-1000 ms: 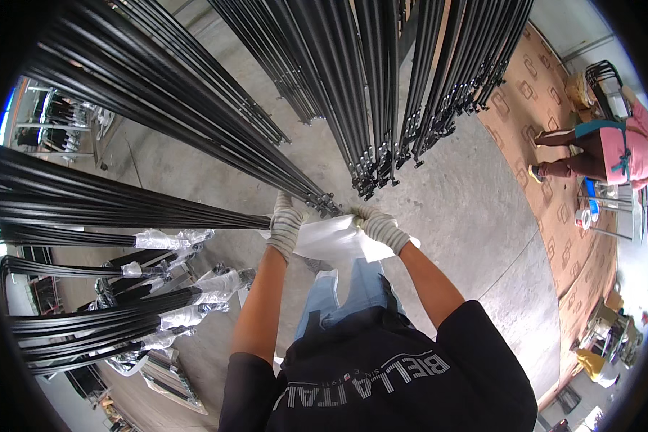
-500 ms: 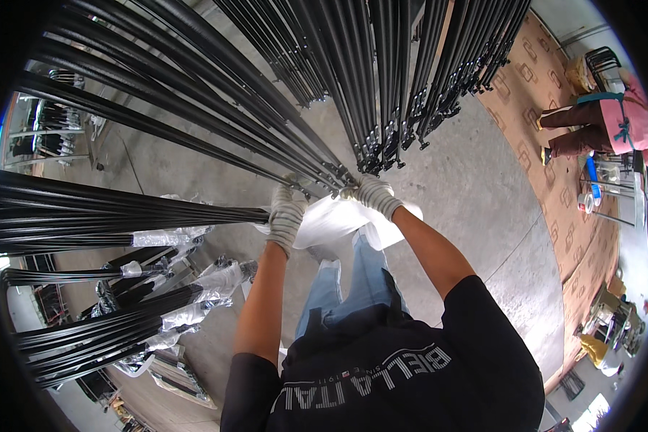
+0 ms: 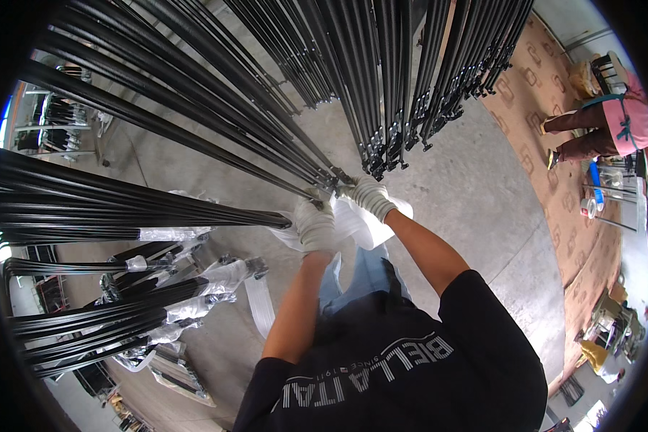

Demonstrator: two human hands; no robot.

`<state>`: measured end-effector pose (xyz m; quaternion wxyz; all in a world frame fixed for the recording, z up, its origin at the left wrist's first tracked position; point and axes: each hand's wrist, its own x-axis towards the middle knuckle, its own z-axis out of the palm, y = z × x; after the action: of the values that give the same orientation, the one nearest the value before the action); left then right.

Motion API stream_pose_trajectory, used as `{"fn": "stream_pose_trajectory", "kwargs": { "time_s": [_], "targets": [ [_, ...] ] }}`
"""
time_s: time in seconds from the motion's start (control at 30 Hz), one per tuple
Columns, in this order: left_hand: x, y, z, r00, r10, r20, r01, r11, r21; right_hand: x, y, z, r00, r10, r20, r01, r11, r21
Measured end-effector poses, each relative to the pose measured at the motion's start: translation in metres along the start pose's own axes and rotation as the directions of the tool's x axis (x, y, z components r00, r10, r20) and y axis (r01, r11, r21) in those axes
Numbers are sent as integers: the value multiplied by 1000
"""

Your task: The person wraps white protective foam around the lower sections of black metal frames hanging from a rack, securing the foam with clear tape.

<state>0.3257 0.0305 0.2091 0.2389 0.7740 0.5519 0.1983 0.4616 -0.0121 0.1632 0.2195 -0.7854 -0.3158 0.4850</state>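
My right hand (image 3: pixel 369 198), in a striped white knit glove, is closed around the lower ends of a fan of long black metal tubes (image 3: pixel 237 137). Beside it, my left hand (image 3: pixel 314 227), gloved the same way, is closed at the sheet and the nearest tube ends; its fingertips are partly hidden. A thin white wrapping sheet (image 3: pixel 349 223) hangs below and between both hands, in front of my legs. Just left of my left hand, the ends of another black tube bundle (image 3: pixel 158 205) lie against the sheet's edge.
More black tubes with fittings (image 3: pixel 389 93) lean ahead. At lower left, tube bundles have plastic-wrapped ends (image 3: pixel 219 277), near a white strip (image 3: pixel 259 306). Patterned brown flooring (image 3: pixel 536 144) runs along the right, where a person in pink (image 3: pixel 630 122) stands near a white bucket (image 3: pixel 588 207).
My left hand has moved right and slightly down, closer to my right hand. The sheet has shifted and bunched between them. My right hand has barely moved.
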Motion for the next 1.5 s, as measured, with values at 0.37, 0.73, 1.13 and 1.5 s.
{"fn": "stream_pose_trajectory", "kwargs": {
  "time_s": [0.37,0.73,1.13,1.5],
  "targets": [
    [12,24,-18,992,-33,122,34,999,-9,3,9,8,998,-37,-54,38,999,12],
    [53,4,-4,752,-275,598,157,957,242,20,26,20,961,-247,-126,229,964,-137],
    [38,-50,22,827,-5,562,82,990,-113,18,27,18,956,-247,-160,212,955,-206],
    [-2,-12,2,944,-38,326,157,924,-349,-1,14,-2,993,-99,-63,91,989,-113]
  ]
}}
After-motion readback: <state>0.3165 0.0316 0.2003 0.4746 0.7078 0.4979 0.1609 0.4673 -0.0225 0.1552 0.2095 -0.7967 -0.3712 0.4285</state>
